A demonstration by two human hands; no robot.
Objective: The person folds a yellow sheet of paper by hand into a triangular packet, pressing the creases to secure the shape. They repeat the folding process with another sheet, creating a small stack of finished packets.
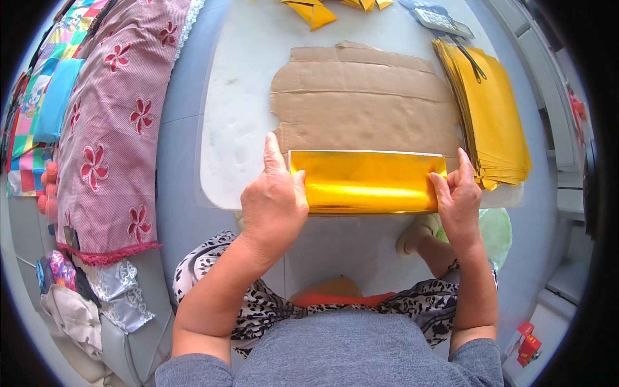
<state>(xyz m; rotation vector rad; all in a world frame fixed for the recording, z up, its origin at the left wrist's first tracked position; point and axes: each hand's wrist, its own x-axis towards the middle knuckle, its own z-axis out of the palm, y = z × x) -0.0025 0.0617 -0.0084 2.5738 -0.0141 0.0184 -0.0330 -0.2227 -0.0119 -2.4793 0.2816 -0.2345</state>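
Observation:
A sheet of shiny gold foil paper [370, 181] lies along the near edge of a flat brown cardboard piece [362, 106], its front part bending at the table's edge. My left hand [275, 198] pinches the sheet's left end, thumb on top and index finger stretched out over the cardboard. At the sheet's right end my right hand [457, 198] grips it between thumb and fingers. Right of the cardboard rests a thick stack of gold paper [488, 111] with a black-handled tool [469, 58] on it, possibly scissors.
Folded gold paper pieces [312, 13] and a white calculator or remote [442, 23] sit at the far side of the white table [232, 121]. To the left stands a sofa under a pink flowered cover [116, 121]. A green stool [495, 237] shows at the right, below the table.

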